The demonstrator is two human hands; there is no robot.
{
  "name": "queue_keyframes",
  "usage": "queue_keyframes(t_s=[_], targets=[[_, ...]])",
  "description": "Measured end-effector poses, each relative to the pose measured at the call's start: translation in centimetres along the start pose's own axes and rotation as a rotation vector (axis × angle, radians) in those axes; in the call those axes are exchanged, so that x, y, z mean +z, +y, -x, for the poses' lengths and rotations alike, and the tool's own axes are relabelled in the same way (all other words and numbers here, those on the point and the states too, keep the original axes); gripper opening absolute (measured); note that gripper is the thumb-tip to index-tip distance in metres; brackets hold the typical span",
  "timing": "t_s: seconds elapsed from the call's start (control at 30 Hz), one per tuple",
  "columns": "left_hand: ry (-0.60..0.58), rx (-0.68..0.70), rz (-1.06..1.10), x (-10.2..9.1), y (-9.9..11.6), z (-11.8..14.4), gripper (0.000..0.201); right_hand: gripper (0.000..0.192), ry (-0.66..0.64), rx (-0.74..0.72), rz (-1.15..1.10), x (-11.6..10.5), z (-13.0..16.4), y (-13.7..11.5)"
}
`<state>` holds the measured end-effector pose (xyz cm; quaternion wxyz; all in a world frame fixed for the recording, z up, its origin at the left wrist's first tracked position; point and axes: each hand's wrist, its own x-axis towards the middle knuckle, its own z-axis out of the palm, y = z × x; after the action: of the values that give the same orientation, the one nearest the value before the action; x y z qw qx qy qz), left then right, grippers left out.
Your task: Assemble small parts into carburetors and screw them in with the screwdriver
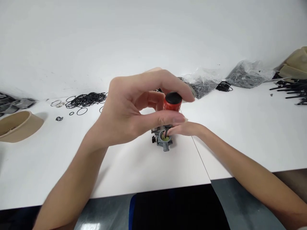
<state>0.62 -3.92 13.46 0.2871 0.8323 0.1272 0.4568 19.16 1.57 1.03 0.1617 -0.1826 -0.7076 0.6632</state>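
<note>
My left hand [129,111] is closed around a screwdriver [173,98] with a red handle and a black cap, held upright. Its dark shaft points down into the round bore of a small grey metal carburetor [166,146], where a brass-coloured plate shows. A black knob sticks out from the carburetor's left side. My right hand [185,128] reaches in from the right and grips the carburetor at its far side, a fingertip close to the bore. Most of its fingers are hidden behind my left hand and the screwdriver.
Black rubber rings [90,100] lie piled at the back left, beside a beige bin [31,124]. Along the wall are clear plastic bags [249,75] of small dark parts and another black ring bundle [224,86]. Black rod-like parts [295,91] lie far right. A seam crosses the white table [148,175].
</note>
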Motion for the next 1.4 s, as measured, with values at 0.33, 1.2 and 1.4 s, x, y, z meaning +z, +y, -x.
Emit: queue_keyframes(t_s=[0.33,1.2,1.4], targets=[[-0.094,-0.143,-0.005,-0.7,1.0,0.5,0.023,0.043,-0.014,-0.023,0.033,-0.2,-0.1,0.2],[0.002,-0.064,0.027,-0.4,0.6,0.3,0.037,0.035,-0.046,-0.016,-0.002,0.0,0.1,-0.3],[-0.103,-0.156,-0.043,-0.8,1.6,0.4,0.019,0.039,-0.037,-0.006,0.028,-0.2,0.0,-0.1]])
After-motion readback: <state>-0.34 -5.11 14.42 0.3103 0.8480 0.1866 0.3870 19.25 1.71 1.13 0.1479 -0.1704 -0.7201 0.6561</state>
